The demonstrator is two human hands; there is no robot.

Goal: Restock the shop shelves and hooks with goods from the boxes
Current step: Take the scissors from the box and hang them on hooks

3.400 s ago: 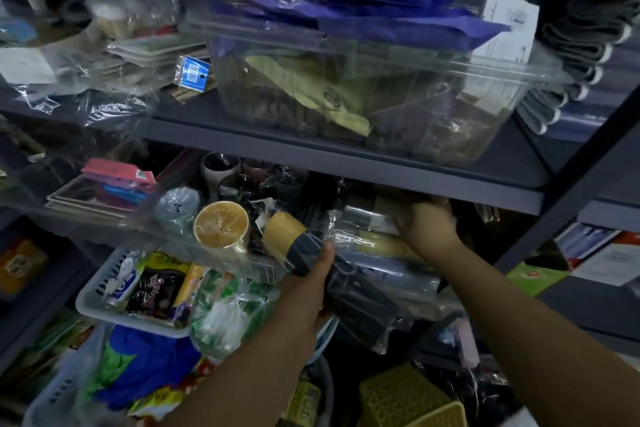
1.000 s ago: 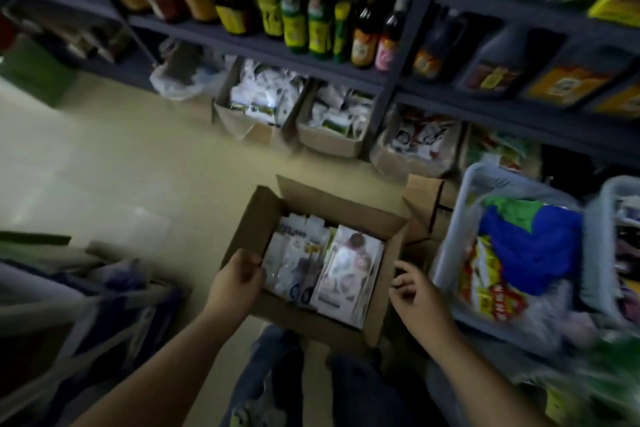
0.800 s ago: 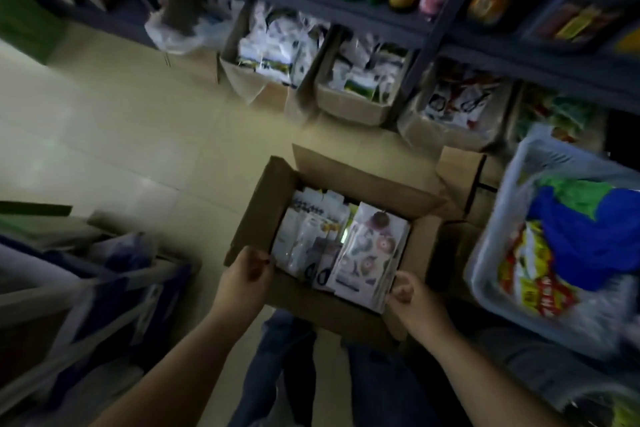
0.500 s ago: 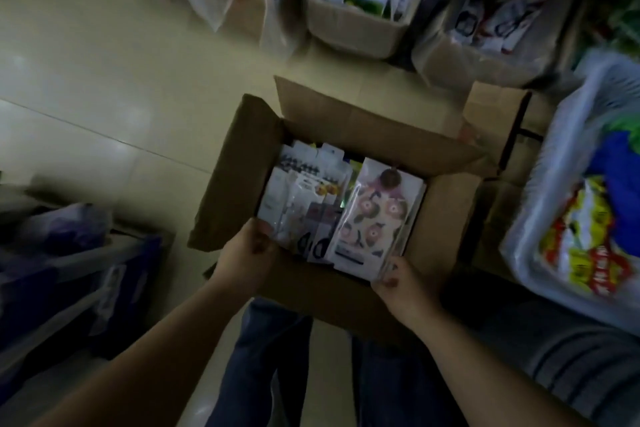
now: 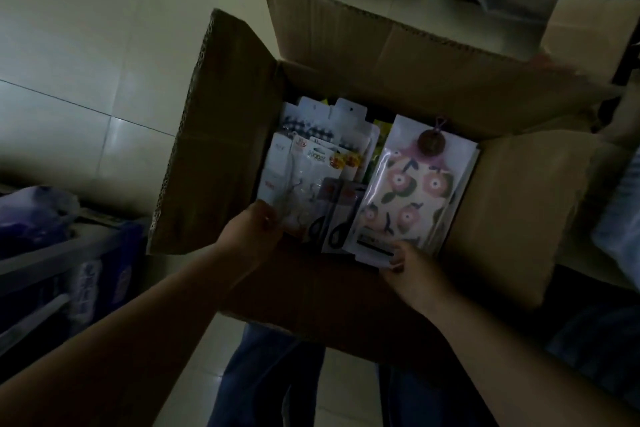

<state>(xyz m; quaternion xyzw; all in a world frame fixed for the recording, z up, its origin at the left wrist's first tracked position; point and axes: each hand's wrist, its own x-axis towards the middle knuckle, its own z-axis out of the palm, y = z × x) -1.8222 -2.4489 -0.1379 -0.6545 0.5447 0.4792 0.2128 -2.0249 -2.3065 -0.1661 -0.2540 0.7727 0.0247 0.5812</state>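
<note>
— Where are we in the restock?

— Picking, we judge. Our left hand [image 5: 254,234] pinches the clear hook packs [image 5: 294,191] at their near edge; our right hand [image 5: 414,269] curls its fingers [image 5: 398,255] round the bottom of the floral pack [image 5: 408,194], which lies flat just beyond them in the cardboard box [image 5: 381,69].

— Next?

— Lift one pack clear without dragging its neighbours. We'd expect slippery, glossy film over stiff card; the scissors packs [image 5: 337,218] sit between our fingertips. The box is corrugated and matte.

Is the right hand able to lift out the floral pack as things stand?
Probably yes. The right hand already pinches the floral pack's near edge, the box flaps are open, and nothing lies on top of it.
</note>
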